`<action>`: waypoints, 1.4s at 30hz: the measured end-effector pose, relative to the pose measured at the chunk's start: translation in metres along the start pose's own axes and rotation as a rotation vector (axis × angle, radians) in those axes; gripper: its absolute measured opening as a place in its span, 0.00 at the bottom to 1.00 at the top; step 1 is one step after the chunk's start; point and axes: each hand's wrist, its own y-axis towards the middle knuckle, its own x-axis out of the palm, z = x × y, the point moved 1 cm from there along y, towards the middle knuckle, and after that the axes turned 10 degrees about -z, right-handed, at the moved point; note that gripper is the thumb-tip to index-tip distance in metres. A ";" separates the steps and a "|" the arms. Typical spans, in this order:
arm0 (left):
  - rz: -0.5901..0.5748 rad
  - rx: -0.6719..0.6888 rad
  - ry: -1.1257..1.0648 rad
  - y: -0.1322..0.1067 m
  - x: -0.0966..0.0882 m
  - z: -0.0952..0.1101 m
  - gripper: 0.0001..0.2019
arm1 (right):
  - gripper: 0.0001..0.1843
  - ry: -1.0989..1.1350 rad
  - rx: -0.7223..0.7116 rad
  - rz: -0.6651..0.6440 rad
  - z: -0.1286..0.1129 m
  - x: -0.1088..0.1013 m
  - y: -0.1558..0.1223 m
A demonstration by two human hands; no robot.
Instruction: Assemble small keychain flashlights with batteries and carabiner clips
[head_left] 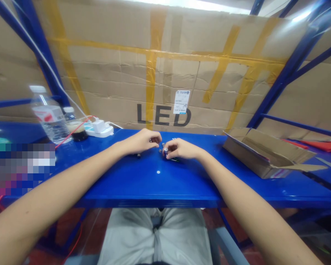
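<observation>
Over the middle of the blue table (143, 184), my right hand (182, 149) pinches a small dark cylinder with a silvery end (166, 150) between thumb and fingers. To its left my left hand (143, 141) is curled, thumb close to the fingertips. A small dark bit shows inside its fingers, too small to name. Several tiny parts (160, 151) lie in the gap between the hands. A thin dark piece with a green tint (175, 159) lies under my right hand, partly hidden. Below my left hand is a small dark piece (138, 156).
An open cardboard box (273, 171) stands at the right, red items (322, 146) beyond it. At the left are a water bottle (51, 119), a smaller bottle with dark liquid (78, 132) and a white power strip (100, 129). A large cardboard sheet (113, 81) backs the table.
</observation>
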 end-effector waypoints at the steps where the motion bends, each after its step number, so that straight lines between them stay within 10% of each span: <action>1: 0.034 0.031 -0.023 0.000 -0.003 0.004 0.06 | 0.11 0.006 0.001 -0.001 0.000 0.000 0.000; 15: 0.039 0.268 0.020 0.001 0.011 0.022 0.07 | 0.10 0.036 -0.022 -0.001 0.005 0.001 0.001; 22: 0.147 0.093 0.151 0.001 0.003 0.002 0.10 | 0.11 0.095 0.001 0.031 -0.003 -0.001 -0.003; 27: -0.061 0.016 0.259 0.004 0.022 -0.015 0.13 | 0.11 0.189 -0.010 0.070 -0.004 -0.006 -0.006; 42: -0.062 -0.005 0.233 0.003 0.028 -0.008 0.14 | 0.12 0.151 0.006 0.113 0.003 -0.007 -0.004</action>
